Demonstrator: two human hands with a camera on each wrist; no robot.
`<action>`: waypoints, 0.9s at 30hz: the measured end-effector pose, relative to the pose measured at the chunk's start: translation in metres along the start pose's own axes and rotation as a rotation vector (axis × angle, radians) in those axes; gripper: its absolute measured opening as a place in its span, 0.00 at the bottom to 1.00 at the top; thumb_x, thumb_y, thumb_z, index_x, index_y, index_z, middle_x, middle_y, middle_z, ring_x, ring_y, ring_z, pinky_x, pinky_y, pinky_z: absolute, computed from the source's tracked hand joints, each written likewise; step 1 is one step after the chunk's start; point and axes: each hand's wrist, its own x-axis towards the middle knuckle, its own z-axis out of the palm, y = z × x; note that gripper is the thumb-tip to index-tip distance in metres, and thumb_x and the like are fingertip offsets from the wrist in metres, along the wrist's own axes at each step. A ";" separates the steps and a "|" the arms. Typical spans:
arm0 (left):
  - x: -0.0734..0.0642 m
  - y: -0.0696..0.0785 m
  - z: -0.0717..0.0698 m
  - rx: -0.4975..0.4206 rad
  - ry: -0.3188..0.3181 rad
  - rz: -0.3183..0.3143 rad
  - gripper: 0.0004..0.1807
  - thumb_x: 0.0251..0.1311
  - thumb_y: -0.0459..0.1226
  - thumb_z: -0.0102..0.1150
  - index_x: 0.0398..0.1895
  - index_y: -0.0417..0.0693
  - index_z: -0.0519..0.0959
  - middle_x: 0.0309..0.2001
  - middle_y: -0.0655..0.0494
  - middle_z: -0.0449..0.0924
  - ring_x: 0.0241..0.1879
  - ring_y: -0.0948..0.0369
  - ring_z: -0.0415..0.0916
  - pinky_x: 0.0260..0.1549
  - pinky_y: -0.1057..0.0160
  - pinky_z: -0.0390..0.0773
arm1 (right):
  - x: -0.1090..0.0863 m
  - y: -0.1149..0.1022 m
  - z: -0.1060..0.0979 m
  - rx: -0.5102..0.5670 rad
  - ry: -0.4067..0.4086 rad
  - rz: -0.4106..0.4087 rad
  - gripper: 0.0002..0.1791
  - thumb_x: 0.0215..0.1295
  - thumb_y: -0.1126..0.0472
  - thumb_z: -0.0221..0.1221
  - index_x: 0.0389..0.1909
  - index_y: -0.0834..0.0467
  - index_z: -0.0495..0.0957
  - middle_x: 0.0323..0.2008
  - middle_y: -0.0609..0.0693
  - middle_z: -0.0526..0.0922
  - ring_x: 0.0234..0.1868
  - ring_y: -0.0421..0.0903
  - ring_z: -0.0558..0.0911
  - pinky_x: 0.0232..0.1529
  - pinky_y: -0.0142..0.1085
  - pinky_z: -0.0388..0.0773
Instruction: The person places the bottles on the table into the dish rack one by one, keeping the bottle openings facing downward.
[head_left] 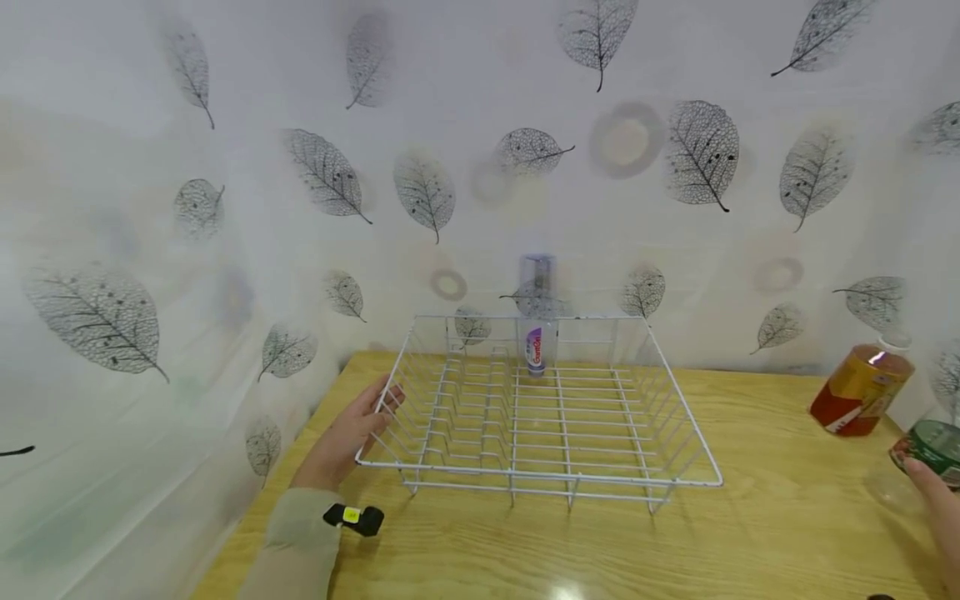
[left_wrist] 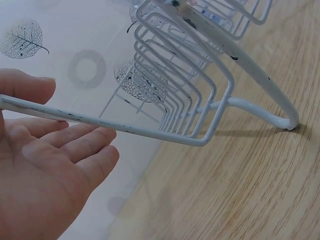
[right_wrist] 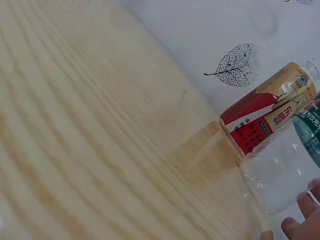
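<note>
A white wire dish rack (head_left: 566,479) stands on the wooden table, its coating chipped in spots. My left hand (head_left: 358,429) is at the rack's left side; in the left wrist view the rim wire passes between the thumb and the nearly straight fingers (left_wrist: 95,155). At the far right, my right hand (head_left: 937,508) holds a clear plastic bottle with a green label (head_left: 933,450). Only part of that hand shows, with fingertips (right_wrist: 306,205) against the bottle's side in the right wrist view. Beside this bottle stands a red-and-gold labelled drink bottle (head_left: 862,387).
A clear bottle with a purple-and-red label (head_left: 535,348) stands at the rack's back; whether inside or behind is unclear. Translucent leaf-print sheeting (head_left: 480,208) hangs behind and left of the table (head_left: 465,550). A dark object (head_left: 879,597) shows at the bottom edge.
</note>
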 end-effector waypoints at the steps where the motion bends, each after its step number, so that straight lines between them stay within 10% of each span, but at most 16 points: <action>1: 0.000 0.000 0.000 0.002 -0.004 0.005 0.39 0.76 0.28 0.37 0.83 0.50 0.35 0.80 0.41 0.44 0.78 0.47 0.43 0.74 0.45 0.44 | 0.001 0.000 0.001 0.013 -0.009 0.022 0.43 0.76 0.54 0.53 0.83 0.47 0.39 0.81 0.42 0.40 0.80 0.42 0.40 0.76 0.40 0.33; 8: 0.000 0.002 0.002 -0.010 -0.016 0.018 0.39 0.76 0.27 0.37 0.83 0.51 0.36 0.80 0.42 0.43 0.78 0.47 0.43 0.74 0.47 0.47 | 0.002 -0.005 0.011 0.006 -0.058 0.442 0.51 0.72 0.40 0.51 0.82 0.51 0.30 0.81 0.53 0.31 0.80 0.52 0.35 0.76 0.46 0.31; 13: 0.002 0.002 0.001 0.005 -0.022 0.024 0.40 0.75 0.27 0.38 0.83 0.51 0.35 0.80 0.40 0.44 0.78 0.46 0.44 0.74 0.46 0.47 | 0.006 -0.001 0.017 -0.089 -0.076 0.586 0.55 0.68 0.36 0.51 0.81 0.56 0.29 0.80 0.61 0.34 0.79 0.58 0.40 0.77 0.48 0.38; 27: 0.000 0.001 0.001 0.014 -0.002 0.003 0.40 0.75 0.28 0.38 0.83 0.50 0.35 0.80 0.41 0.45 0.78 0.46 0.43 0.74 0.45 0.44 | 0.003 -0.002 0.020 -0.120 -0.063 0.558 0.52 0.70 0.41 0.50 0.81 0.55 0.28 0.80 0.62 0.35 0.79 0.59 0.41 0.77 0.50 0.40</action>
